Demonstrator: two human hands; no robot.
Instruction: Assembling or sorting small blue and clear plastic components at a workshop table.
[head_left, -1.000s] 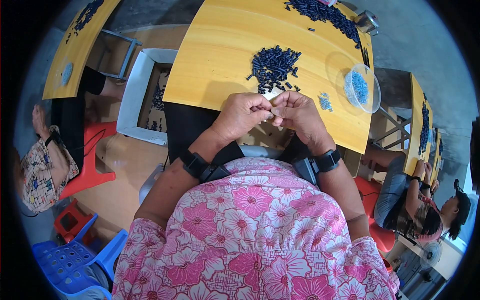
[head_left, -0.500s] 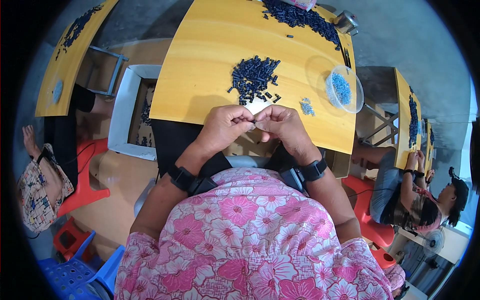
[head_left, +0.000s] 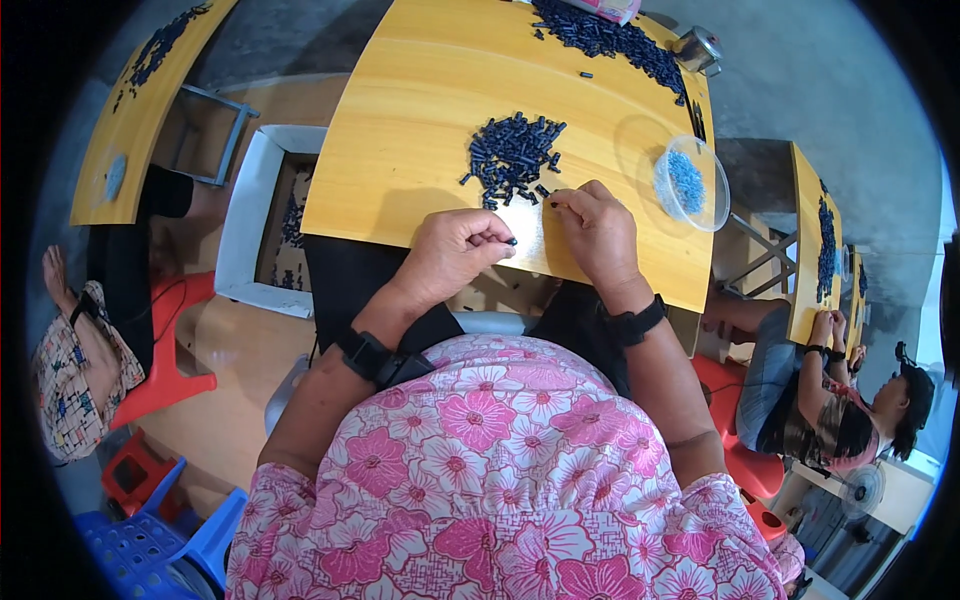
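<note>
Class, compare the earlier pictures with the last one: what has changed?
The right hand has parted from the left hand, moving forward and right to the near edge of the pile of small black cylinders; whether it grips one is unclear. The left still pinches a small dark piece. The pile and the round clear plastic tub stayed put.

Pink floral top (head_left: 480, 460), black wrist straps (head_left: 364, 352)

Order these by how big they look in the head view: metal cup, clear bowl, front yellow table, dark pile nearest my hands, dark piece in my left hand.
1. Front yellow table
2. Dark pile and clear bowl: too alike to rank
3. Metal cup
4. Dark piece in your left hand
</note>
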